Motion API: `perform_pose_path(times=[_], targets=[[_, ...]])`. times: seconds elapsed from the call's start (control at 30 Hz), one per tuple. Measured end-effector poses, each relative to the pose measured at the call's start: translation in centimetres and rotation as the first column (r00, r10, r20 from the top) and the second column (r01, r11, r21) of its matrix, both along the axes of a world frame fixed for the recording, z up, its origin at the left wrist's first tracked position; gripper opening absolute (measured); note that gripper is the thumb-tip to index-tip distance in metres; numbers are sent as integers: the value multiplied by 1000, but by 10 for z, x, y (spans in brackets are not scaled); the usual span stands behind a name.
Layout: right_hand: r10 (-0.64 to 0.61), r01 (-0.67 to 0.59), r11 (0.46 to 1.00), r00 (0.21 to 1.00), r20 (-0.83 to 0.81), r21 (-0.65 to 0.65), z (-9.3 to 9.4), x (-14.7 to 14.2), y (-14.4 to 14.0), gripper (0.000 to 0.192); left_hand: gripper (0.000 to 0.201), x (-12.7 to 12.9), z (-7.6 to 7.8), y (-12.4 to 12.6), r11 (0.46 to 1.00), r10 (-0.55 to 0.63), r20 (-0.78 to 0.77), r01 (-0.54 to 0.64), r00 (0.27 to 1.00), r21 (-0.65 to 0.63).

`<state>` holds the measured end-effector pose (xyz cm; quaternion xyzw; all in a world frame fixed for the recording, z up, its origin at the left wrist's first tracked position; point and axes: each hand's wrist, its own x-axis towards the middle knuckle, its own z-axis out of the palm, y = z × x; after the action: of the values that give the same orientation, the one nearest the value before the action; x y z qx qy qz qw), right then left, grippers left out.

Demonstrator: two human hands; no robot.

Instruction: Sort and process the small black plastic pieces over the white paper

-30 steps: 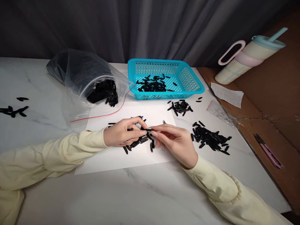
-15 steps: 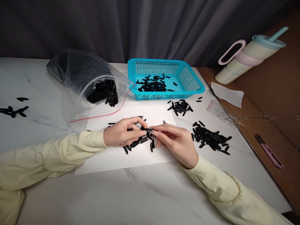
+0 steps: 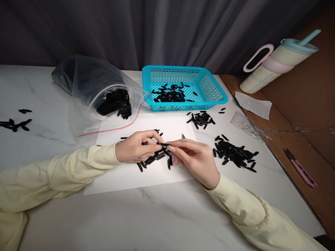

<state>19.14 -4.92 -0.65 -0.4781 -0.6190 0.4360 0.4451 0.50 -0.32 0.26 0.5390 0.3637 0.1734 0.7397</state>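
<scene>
Between the fingertips of both hands is a small, slim black piece (image 3: 164, 144), held over the white paper (image 3: 115, 177). My left hand (image 3: 138, 146) pinches its left end, thumb against forefinger. From the other side, the thumb and forefinger of my right hand (image 3: 197, 157) close on its right end. A grey pointed tip (image 3: 183, 136) shows just behind my right hand; the rest of that object is hidden. Under and around my left fingers lies a loose heap of similar black pieces (image 3: 150, 160), partly covered by the hand.
A blue basket (image 3: 225, 99) with black pieces stands at the back. Left of it lies an open clear zip bag (image 3: 86, 118) full of them. More piles (image 3: 237, 153) (image 3: 201, 119) lie to the right. Pink-handled snips (image 3: 303, 172), a paper slip (image 3: 253, 104) and a tumbler (image 3: 278, 66) are at right.
Almost nothing differs. Both hands keep their pinch on the black piece, with only a very slight shift of the fingers to the left.
</scene>
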Motion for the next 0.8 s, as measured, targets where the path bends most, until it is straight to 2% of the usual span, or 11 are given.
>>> perform_pose_path(times=[0.33,0.4,0.5,0.57,0.6,0.63,0.7,0.73,0.8], targets=[[4,-4,1000,1000,7,-9,0,-1,3,10,16,-4,-2,0,999,-42,-21,42,999,23],[21,-24,999,997,78,40,7,2,3,10,16,-4,-3,0,998,-51,-27,52,998,20],[12,-80,975,949,315,205,21,18,-2,11,17,-4,-4,2,998,-62,-15,62,998,1],[-93,-113,927,854,512,357,27,38,-11,14,19,-3,-4,3,998,-51,17,51,999,-26],[-204,-93,892,790,579,442,28,50,-16,16,22,-3,-4,3,998,-40,35,42,999,-48],[-327,-64,850,713,620,522,27,62,-21,17,25,-3,-4,4,997,-28,52,32,998,-76],[-507,-4,802,525,684,597,22,85,-31,19,32,-2,-3,5,990,-10,80,21,997,-137],[-552,5,789,446,705,614,19,94,-35,23,35,-2,-3,6,986,-7,89,21,996,-164],[-552,-10,818,267,790,575,15,104,-39,29,40,-3,-1,7,979,-7,100,27,995,-203]])
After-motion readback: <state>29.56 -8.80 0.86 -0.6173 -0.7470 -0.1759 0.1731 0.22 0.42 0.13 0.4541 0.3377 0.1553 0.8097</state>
